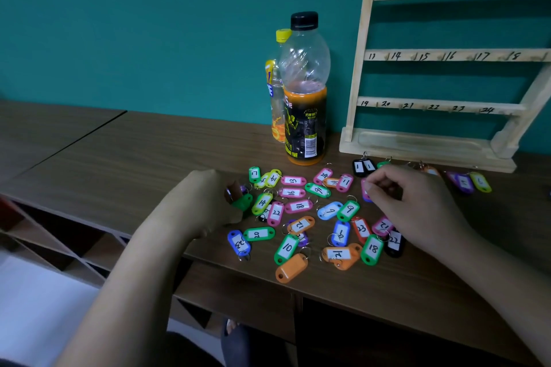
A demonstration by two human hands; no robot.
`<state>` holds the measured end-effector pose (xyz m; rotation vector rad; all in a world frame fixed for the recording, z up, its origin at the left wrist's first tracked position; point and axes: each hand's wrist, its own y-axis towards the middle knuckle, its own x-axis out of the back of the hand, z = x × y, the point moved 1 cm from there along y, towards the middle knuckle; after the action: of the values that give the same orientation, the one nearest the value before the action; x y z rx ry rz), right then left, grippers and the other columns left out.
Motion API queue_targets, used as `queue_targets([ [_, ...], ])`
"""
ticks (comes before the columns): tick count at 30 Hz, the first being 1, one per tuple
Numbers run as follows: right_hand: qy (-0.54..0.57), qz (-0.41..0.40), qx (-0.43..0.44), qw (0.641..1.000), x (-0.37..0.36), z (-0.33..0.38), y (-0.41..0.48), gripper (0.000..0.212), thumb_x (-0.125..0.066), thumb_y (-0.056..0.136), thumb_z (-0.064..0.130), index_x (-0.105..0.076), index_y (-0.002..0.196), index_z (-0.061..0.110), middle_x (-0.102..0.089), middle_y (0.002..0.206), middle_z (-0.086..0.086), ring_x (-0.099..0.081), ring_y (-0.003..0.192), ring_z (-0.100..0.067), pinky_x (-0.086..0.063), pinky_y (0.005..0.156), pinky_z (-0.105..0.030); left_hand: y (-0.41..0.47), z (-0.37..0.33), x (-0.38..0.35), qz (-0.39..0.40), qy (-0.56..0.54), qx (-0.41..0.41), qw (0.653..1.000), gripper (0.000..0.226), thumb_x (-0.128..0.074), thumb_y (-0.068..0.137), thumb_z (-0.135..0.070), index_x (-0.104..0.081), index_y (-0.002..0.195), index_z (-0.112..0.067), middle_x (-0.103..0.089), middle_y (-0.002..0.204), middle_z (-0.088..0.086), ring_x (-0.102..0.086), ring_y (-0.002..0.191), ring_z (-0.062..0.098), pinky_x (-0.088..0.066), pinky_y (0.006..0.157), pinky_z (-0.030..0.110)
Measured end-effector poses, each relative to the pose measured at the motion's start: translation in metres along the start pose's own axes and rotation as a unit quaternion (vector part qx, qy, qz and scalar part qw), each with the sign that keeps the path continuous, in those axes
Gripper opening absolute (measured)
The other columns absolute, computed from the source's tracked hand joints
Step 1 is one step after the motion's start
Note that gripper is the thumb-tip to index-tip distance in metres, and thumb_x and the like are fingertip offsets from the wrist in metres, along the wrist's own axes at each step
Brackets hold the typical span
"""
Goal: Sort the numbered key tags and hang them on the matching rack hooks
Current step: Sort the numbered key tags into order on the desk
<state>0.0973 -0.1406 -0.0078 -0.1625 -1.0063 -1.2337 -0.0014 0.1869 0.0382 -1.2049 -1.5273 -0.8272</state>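
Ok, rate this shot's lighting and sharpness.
Head view: dim overall, darker toward the corners. Head view: the wide lens makes the rack slant. Head view: numbers on the middle tags read sharp, while the right-edge tags smear.

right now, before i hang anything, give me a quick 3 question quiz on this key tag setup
1. True or false: every hook in view on the wooden rack is bare.
2. Which colour is the cap on the front bottle? A black, B yellow, C red.
3. Fill in: the green tag beside the blank orange tag reads ___.
Key: 1 true; 2 A; 3 10.
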Motion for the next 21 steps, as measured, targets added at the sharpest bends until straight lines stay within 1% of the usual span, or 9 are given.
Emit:
queue_targets([
  [3,0.002,0.003,-0.001,1.0,0.0,0.001,0.0,0.01,-0.073,0.097,0.02,-0.076,0.094,0.029,-0.07,0.086,0.017,-0.063,0.091,0.004,-0.045,0.072,-0.017,0.001,0.003,-0.001,-0.031,-0.028,-0.009,0.999,0.011,-0.082,0.075,-0.036,-0.072,0.077,-0.036,-0.073,0.075,-0.012,-0.068,0.072,0.005,-0.054,0.061,0.025],
  [5,0.003,0.004,-0.003,1.0,0.001,0.002,0.0,0.01,-0.073,0.097,0.02,-0.076,0.095,0.029,-0.07,0.086,0.018,-0.063,0.092,0.004,-0.044,0.071,-0.014,0.001,0.004,0.0,-0.047,-0.085,-0.008,0.995,0.008,-0.082,0.079,-0.037,-0.075,0.079,-0.034,-0.074,0.072,-0.014,-0.069,0.073,0.002,-0.05,0.061,0.024],
  [8,0.008,-0.004,0.002,1.0,0.003,0.007,0.0,0.009,-0.072,0.098,0.02,-0.076,0.096,0.029,-0.07,0.086,0.018,-0.063,0.094,0.005,-0.045,0.071,-0.007,0.001,0.0,-0.001,-0.055,-0.199,-0.028,0.978,0.011,-0.087,0.082,-0.033,-0.077,0.087,-0.031,-0.077,0.076,-0.011,-0.073,0.075,0.009,-0.059,0.073,0.033],
  [9,0.014,-0.007,0.01,1.0,0.005,0.01,0.0,0.009,-0.072,0.098,0.021,-0.076,0.096,0.029,-0.07,0.086,0.018,-0.063,0.094,0.005,-0.046,0.073,-0.006,-0.001,-0.005,-0.001,-0.052,-0.232,-0.042,0.97,0.013,-0.088,0.082,-0.033,-0.078,0.089,-0.029,-0.078,0.077,-0.008,-0.073,0.073,0.011,-0.058,0.076,0.035],
  [12,0.035,0.0,0.028,0.999,0.008,0.025,-0.001,0.006,-0.072,0.098,0.03,-0.075,0.102,0.033,-0.07,0.089,0.022,-0.064,0.094,0.006,-0.045,0.073,-0.006,-0.009,-0.028,-0.003,-0.028,-0.312,-0.095,0.945,0.015,-0.09,0.082,-0.033,-0.08,0.089,-0.024,-0.078,0.081,0.001,-0.072,0.072,0.017,-0.058,0.079,0.04],
  [14,0.069,0.03,0.025,0.997,0.007,0.036,-0.004,0.012,-0.073,0.097,0.038,-0.075,0.109,0.037,-0.072,0.091,0.021,-0.065,0.095,0.004,-0.043,0.07,-0.008,-0.014,-0.045,-0.006,-0.005,-0.335,-0.118,0.935,0.015,-0.089,0.081,-0.034,-0.081,0.089,-0.025,-0.078,0.081,0.003,-0.073,0.073,0.023,-0.059,0.08,0.046],
  [15,0.091,0.049,0.025,0.994,0.005,0.041,-0.007,0.017,-0.074,0.096,0.039,-0.074,0.113,0.037,-0.072,0.093,0.021,-0.066,0.095,0.002,-0.043,0.071,-0.008,-0.015,-0.052,-0.009,0.005,-0.34,-0.13,0.932,0.013,-0.089,0.081,-0.035,-0.081,0.088,-0.025,-0.078,0.081,0.004,-0.071,0.071,0.022,-0.059,0.079,0.047],
  [18,0.127,0.092,0.045,0.987,-0.002,0.051,-0.012,0.033,-0.079,0.093,0.036,-0.071,0.125,0.036,-0.071,0.1,0.023,-0.067,0.095,-0.001,-0.045,0.073,-0.01,-0.017,-0.069,-0.018,0.028,-0.336,-0.151,0.929,0.014,-0.087,0.083,-0.038,-0.081,0.085,-0.026,-0.078,0.08,-0.001,-0.067,0.067,0.011,-0.058,0.068,0.039],
  [21,0.137,0.099,0.048,0.984,-0.003,0.052,-0.008,0.035,-0.081,0.091,0.035,-0.071,0.125,0.04,-0.071,0.102,0.019,-0.069,0.096,-0.005,-0.048,0.074,-0.014,-0.013,-0.075,-0.027,0.02,-0.293,-0.178,0.939,0.023,-0.086,0.082,-0.045,-0.077,0.081,-0.023,-0.073,0.073,-0.007,-0.058,0.06,0.001,-0.048,0.058,0.026],
])
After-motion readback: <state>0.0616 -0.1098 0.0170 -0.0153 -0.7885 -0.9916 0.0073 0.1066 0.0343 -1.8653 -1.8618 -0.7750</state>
